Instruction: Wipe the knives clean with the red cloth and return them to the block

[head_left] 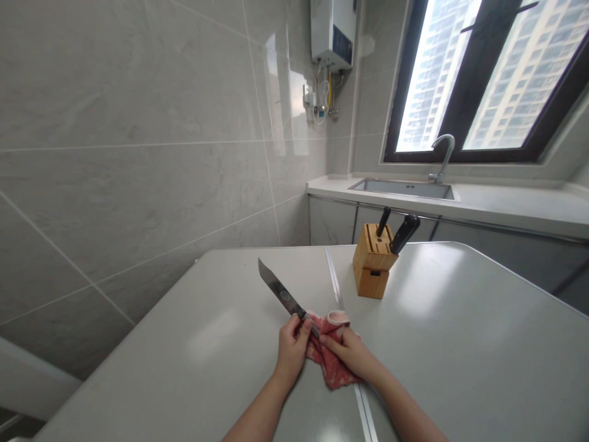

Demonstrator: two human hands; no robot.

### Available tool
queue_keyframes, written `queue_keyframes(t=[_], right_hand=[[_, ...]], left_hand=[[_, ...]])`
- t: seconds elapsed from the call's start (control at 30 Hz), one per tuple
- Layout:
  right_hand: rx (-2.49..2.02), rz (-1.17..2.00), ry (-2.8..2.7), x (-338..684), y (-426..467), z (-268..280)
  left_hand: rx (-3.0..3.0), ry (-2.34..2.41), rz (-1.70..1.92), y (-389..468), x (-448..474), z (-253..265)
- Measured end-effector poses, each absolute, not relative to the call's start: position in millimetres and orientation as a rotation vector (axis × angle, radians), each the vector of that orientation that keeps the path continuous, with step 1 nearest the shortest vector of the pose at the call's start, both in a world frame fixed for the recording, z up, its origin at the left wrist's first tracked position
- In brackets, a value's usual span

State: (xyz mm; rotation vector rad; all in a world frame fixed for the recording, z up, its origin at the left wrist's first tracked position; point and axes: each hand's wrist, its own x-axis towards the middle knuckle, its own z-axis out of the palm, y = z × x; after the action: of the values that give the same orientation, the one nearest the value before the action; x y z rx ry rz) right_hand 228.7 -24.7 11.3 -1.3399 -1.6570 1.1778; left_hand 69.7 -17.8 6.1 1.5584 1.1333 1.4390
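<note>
Clock centre: cloth (pixel 339 371), in right hand (pixel 352 353), over surface (pixel 221 344). Left hand (pixel 293 345) at 10, on knife (pixel 286 299); knife touching cloth, pointing to 11. Knife block (pixel 372 279) on surface at 1, two handles (pixel 405 233) out of its top. Farther, 1 o'clock: sink (pixel 391 186) set in second surface (pixel 510 195), faucet (pixel 447 156) behind, window (pixel 478 73) beyond. Wall (pixel 138 110) from 9 to 11; water heater (pixel 329 31) high at 12.

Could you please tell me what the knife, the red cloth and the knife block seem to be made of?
Knife: the blade looks like steel, from its grey metallic sheen; the handle is partly covered, so unclear.
Red cloth: soft, perhaps plush fabric, as it bunches into folds.
Knife block: probably wood with a smooth finish, from its warm yellow-brown tone.
</note>
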Motion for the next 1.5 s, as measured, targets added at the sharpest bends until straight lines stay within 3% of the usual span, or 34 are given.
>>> queue_keyframes(t=[1.5], right_hand=[[-1.274, 1.175, -1.667, 229.7, -21.5, 1.8]], left_hand=[[1.602, 1.206, 1.348, -11.4, 67.0, -11.9]])
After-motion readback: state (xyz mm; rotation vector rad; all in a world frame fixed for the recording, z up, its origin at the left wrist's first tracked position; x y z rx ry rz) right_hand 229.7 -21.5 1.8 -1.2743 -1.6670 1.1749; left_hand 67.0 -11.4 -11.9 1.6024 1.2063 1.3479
